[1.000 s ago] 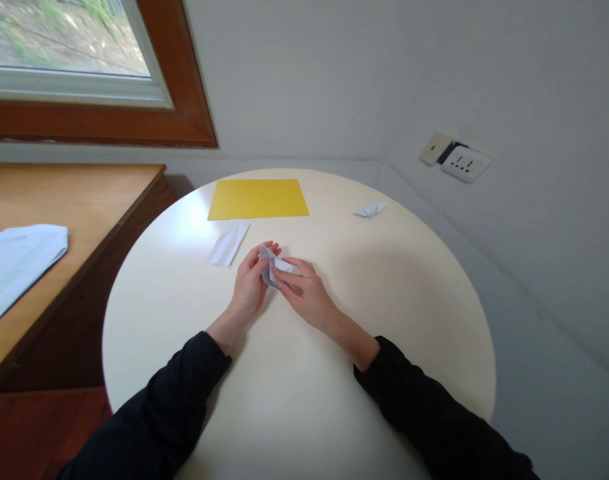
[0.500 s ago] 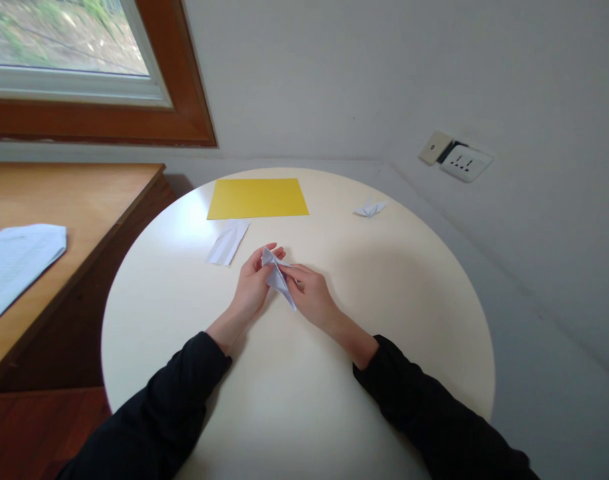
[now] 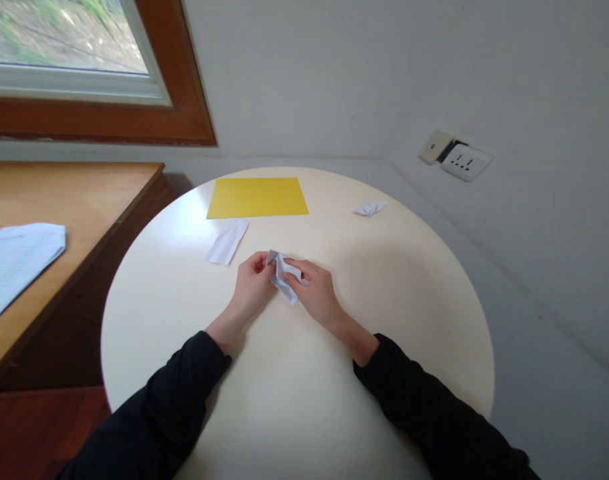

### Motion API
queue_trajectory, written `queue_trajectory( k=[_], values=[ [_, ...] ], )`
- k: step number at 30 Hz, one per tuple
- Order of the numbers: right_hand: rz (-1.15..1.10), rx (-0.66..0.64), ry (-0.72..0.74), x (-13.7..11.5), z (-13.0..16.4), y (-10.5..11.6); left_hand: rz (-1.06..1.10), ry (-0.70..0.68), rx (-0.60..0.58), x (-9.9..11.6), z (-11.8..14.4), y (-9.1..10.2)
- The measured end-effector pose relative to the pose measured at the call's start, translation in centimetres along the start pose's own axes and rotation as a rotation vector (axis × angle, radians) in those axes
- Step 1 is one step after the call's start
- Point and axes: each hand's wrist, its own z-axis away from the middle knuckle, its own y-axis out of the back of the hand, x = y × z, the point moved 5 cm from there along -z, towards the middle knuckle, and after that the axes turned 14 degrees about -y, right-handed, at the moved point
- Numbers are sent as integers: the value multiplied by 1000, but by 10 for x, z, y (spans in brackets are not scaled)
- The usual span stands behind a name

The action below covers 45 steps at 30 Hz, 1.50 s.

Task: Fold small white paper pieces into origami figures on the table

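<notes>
A small folded white paper (image 3: pixel 284 283) with several creases is held between my two hands over the middle of the round table. My left hand (image 3: pixel 252 279) pinches its left edge, fingers curled behind it. On the other side my right hand (image 3: pixel 314 287) grips it, thumb and index finger pressed on its right part. The paper's underside and some fingertips are hidden. Just beyond my left hand lies a creased white paper strip (image 3: pixel 228 242).
The round cream table (image 3: pixel 284 387) carries a yellow sheet (image 3: pixel 257 198) at its far side and a small folded white paper piece (image 3: pixel 370 209) at the far right. To the left stands a wooden desk (image 3: pixel 104 193) with a white paper bundle (image 3: pixel 22 257). A wall socket (image 3: pixel 465 162) is at right.
The folded paper has turned and looks spread wider between my hands. My left fingers have curled in from their outstretched position, and my right thumb and index finger have shifted on the paper.
</notes>
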Motion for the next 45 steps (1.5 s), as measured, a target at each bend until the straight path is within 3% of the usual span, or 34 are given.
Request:
queue_trajectory(
  k=[10,16,25,41,45],
  values=[
    [-200,-14,-150,14,-3,-1,-135,-71,-32,5,1,1],
    [-179,2,-79,9,-2,-2,-279,-199,-27,22,3,-1],
    [-2,33,119,-9,3,2,-405,-212,-25,31,3,1],
    [-192,-92,-64,3,-2,3,-541,-240,-88,25,1,3],
    [-73,-29,41,-1,-7,11,-609,-292,-137,26,2,0]
  ],
)
